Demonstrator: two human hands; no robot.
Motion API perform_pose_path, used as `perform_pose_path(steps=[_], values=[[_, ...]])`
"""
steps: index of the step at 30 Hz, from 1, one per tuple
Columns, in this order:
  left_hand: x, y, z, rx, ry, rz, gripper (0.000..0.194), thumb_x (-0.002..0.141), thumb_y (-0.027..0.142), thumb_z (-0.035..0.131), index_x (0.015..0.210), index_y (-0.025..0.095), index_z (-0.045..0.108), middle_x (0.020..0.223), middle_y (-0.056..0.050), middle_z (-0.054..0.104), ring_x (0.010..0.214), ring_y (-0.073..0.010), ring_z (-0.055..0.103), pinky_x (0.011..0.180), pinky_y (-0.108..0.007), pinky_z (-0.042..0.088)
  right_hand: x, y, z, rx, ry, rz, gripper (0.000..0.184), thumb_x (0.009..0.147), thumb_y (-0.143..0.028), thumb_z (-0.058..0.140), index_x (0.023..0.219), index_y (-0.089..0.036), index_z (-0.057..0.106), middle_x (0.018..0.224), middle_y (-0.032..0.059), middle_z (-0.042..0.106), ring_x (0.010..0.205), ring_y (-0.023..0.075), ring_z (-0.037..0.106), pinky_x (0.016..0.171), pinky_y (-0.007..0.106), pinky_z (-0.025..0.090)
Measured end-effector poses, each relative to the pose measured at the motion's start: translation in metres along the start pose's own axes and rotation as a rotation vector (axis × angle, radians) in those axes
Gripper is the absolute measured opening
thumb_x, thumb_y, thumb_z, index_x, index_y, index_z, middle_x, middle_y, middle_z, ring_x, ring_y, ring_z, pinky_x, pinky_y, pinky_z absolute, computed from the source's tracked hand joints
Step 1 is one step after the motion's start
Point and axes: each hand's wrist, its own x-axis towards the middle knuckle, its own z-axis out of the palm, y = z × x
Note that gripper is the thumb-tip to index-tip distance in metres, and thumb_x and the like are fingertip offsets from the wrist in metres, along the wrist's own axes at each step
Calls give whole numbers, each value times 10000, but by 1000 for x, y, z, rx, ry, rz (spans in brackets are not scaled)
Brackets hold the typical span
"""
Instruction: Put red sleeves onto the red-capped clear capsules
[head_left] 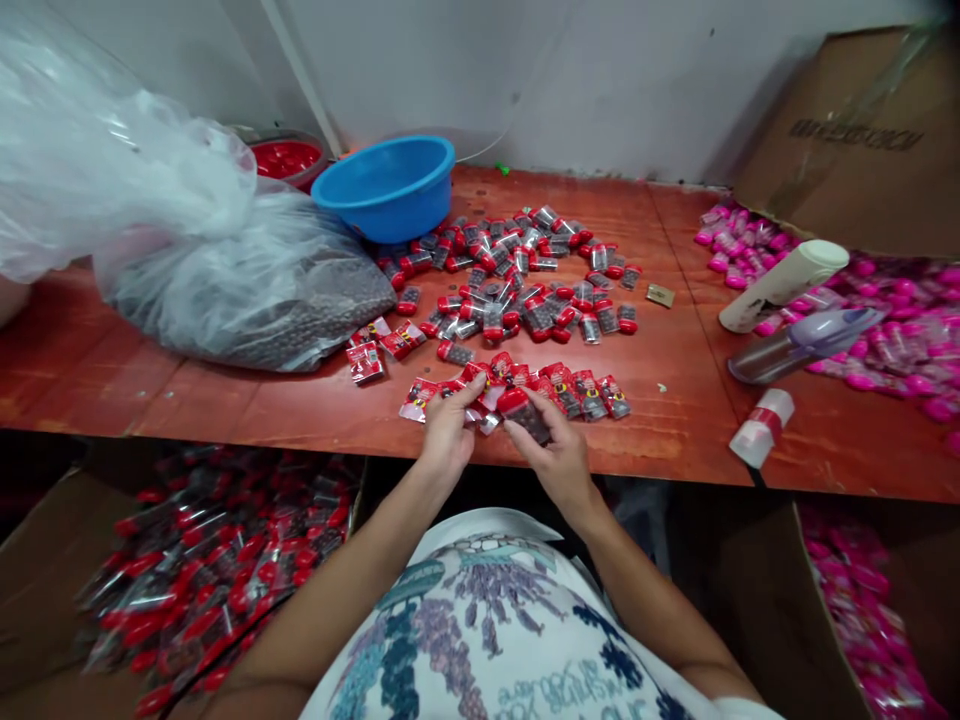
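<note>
Held between the thumb and fingers of my right hand (562,460) is a small clear container with a red cap (525,415), filled with dark beads. To its left, my left hand (448,428) is closed at the edge of a red printed plastic wrapper (491,393), its thumb on top. Both hands are close together over the table's front edge. Just beyond them lies a row of red printed packets (589,393), partly hidden by the hands. A loose heap of similar red-capped containers (495,320) spreads farther back.
A blue basin (386,190) and a clear bag of dark beads (277,290) stand at left. On the right are a white bottle (784,285), a purple-lidded one (795,345), a white roll (763,428) and pink items (892,345). Below, a carton holds red-capped packs (225,570).
</note>
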Motion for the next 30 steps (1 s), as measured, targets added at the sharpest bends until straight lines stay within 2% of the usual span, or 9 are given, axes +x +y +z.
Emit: perform_pose_path(steps=[3, 6, 9, 14, 17, 20, 26, 30], values=[[-2, -2, -3, 3, -32, 46, 344, 497, 89, 846, 775, 136, 651, 710, -19, 724, 629, -186, 694, 667, -311, 574, 1, 2, 6, -112, 45, -49, 474, 824, -344, 653, 1287, -279, 570, 1149, 46, 686, 986, 232, 660, 897, 361, 506], [-4, -2, -5, 16, -44, 92, 346, 493, 148, 860, 751, 138, 630, 671, -9, 705, 630, -189, 693, 666, -313, 560, 3, 4, 6, -149, 12, -99, 486, 828, -340, 655, 1303, -293, 563, 1183, 44, 676, 1027, 233, 650, 921, 355, 496], [-9, 0, -5, 46, -85, 145, 327, 504, 159, 856, 731, 141, 622, 645, 3, 687, 618, -176, 683, 629, -281, 542, 2, 4, 8, -78, -42, -87, 490, 845, -348, 638, 1323, -285, 549, 1186, 42, 676, 1035, 224, 645, 919, 340, 499], [-21, 5, -5, 155, -273, 119, 287, 553, 159, 835, 767, 124, 647, 701, -15, 694, 577, -134, 644, 538, -228, 501, 2, 5, 7, 17, -40, -6, 493, 895, -353, 564, 1376, -277, 487, 1298, 48, 611, 1117, 219, 607, 981, 367, 468], [-22, 6, -7, 215, -297, 121, 336, 535, 158, 843, 802, 120, 643, 735, -26, 695, 592, -137, 640, 513, -220, 491, 3, 4, 5, 44, -70, -11, 494, 894, -342, 566, 1376, -271, 487, 1340, 43, 580, 1190, 221, 567, 1027, 369, 434], [-20, 6, -10, 244, -313, 152, 408, 513, 161, 850, 858, 129, 634, 768, -25, 692, 613, -144, 643, 490, -209, 479, 3, 2, 3, 75, -98, 9, 496, 881, -334, 586, 1366, -278, 497, 1294, 24, 616, 1150, 211, 595, 999, 350, 462], [-21, 10, -12, 241, -371, 210, 594, 521, 116, 836, 1067, 182, 611, 860, -15, 701, 715, -146, 660, 640, -249, 532, 2, 1, 2, 136, -139, 59, 483, 865, -353, 605, 1336, -270, 534, 1203, -2, 667, 1057, 201, 640, 935, 335, 509], [-24, 14, -12, 273, -402, 165, 575, 517, 103, 832, 1049, 185, 628, 903, -25, 713, 774, -167, 672, 705, -276, 537, 2, 3, 0, 75, -141, 3, 461, 868, -354, 604, 1316, -267, 543, 1200, 18, 665, 1045, 207, 645, 919, 341, 509]])
